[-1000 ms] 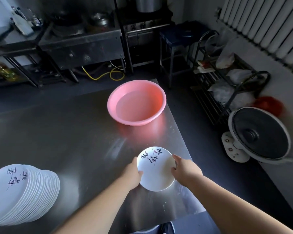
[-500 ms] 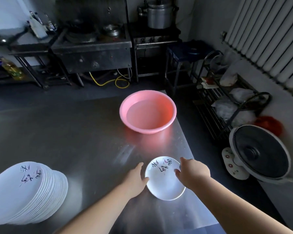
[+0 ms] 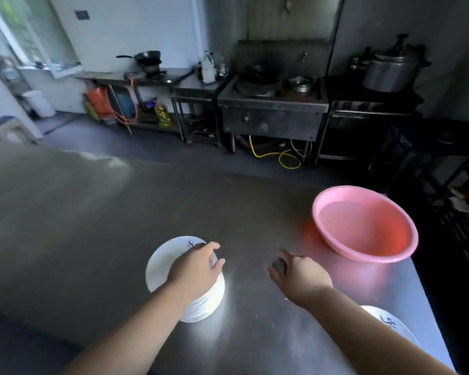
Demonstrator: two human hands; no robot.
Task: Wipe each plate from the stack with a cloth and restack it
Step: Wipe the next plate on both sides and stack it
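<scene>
Both hands have let go of the single plate (image 3: 390,322) they held half a second ago; it now lies at the table's near right edge, partly hidden under the right forearm, and the view has swung left. Now the left hand (image 3: 194,267) reaches forward, palm down, and rests on top of the stack of plates (image 3: 171,255), its fingers spread loosely over the far right rim; motion blur leaves it unclear whether they curl under the top plate's edge. At the same height the right hand (image 3: 299,274) hovers low over the steel table (image 3: 92,212), fingers relaxed and slightly bent, holding nothing that can be made out; a dark smudge at its fingertips is too blurred to identify. Between the two hands lies bare metal, so the stack sits directly under the left hand and well apart from the right. Beyond the right hand stands a pink basin (image 3: 364,226) with water in it.
</scene>
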